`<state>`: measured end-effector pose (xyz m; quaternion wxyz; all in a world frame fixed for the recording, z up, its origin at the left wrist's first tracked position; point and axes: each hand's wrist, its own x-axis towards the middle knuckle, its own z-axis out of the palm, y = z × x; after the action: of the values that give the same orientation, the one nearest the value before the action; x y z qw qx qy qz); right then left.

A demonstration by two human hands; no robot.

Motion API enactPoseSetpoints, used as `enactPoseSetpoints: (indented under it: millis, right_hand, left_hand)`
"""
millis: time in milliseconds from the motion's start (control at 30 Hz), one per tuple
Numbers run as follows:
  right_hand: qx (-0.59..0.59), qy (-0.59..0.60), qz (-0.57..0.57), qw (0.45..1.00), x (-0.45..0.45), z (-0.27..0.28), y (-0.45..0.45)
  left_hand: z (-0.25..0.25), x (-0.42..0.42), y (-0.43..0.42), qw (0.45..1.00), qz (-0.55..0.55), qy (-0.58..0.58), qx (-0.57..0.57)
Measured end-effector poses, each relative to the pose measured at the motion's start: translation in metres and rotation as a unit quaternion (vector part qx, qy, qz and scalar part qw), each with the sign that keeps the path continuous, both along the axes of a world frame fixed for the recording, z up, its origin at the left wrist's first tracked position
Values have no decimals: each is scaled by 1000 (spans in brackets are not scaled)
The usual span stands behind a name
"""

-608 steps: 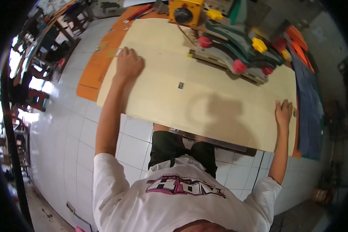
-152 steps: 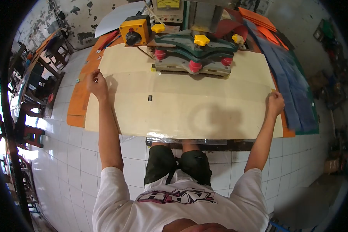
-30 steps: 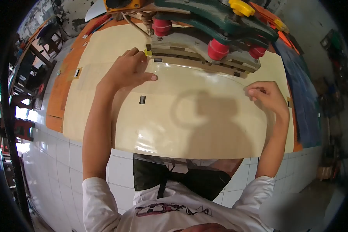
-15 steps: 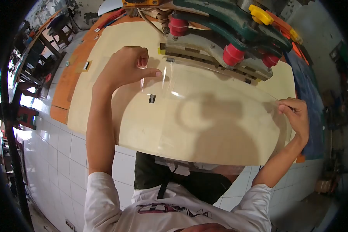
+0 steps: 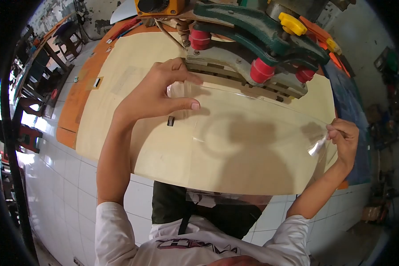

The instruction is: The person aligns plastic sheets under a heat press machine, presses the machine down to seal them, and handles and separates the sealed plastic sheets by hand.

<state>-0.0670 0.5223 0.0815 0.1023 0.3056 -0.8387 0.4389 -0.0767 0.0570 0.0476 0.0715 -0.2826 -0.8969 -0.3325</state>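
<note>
Between the two grips stretches a clear film (image 5: 252, 115), its far edge a thin bright line sloping from the left grip (image 5: 157, 93) toward the right grip (image 5: 346, 137). The right grip is closed on a corner of that film, thumb against bent fingers, and a creased part gleams just beside it. On the left grip, thumb and forefinger are spread apart; film glints close to the palm and fingers, but I cannot tell whether they hold it.

Under both grips a broad cream sheet (image 5: 106, 119) covers much of an orange bench (image 5: 73, 115). Just on the near side of the left grip's thumb sits a small dark block (image 5: 170, 121); whether the film passes over it is unclear. Well to the left of that grip, a small black-and-white piece (image 5: 96, 83) sits on a patch of tape.

Directly beyond the left grip and reaching toward the right one stands a green press (image 5: 252, 21) with red knobs (image 5: 262, 71) and a yellow star knob (image 5: 292, 24). A yellow box (image 5: 175, 6) with a black dial is farther beyond the left grip. Past the right grip, on its outer side, lies a blue sheet (image 5: 362, 146).
</note>
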Motion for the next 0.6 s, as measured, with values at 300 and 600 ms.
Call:
enactPoseSetpoints:
  millis: [300,600]
  right_hand:
    - [-140,-17,-21,990,2,-8,12]
    - [-181,-100,26,978,1,-7,0]
  left_hand:
    - [2,8,4,979,-70,34,190]
    - [-2,15,-1,892,-164,-129,401]
